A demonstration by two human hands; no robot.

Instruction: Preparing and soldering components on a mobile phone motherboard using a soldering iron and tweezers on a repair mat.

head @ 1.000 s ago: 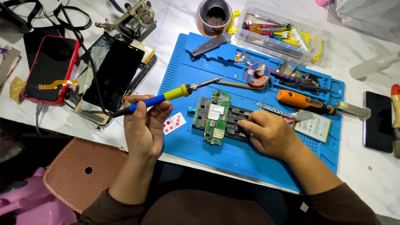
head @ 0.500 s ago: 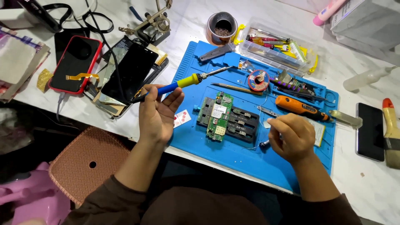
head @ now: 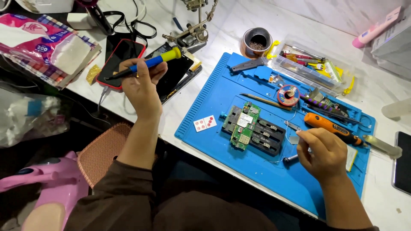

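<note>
My left hand is raised over the phones left of the mat, gripping a soldering iron with a blue and yellow handle, its tip pointing up and right. My right hand rests on the right part of the blue work mat, fingers pinched together on what looks like a thin wire. Between the hands, a green circuit board sits clamped in a dark holder. An orange screwdriver lies just beyond my right hand. Small tweezers lie by its fingertips.
A solder spool, a plastic tray of tools and a round tin sit at the back. A red-cased phone and a dark phone lie at left. Another phone lies far right. A woven stool stands below the table edge.
My left hand has carried the soldering iron left, off the mat and over the phones. My right hand left the board holder and drew back to the right side of the mat.
</note>
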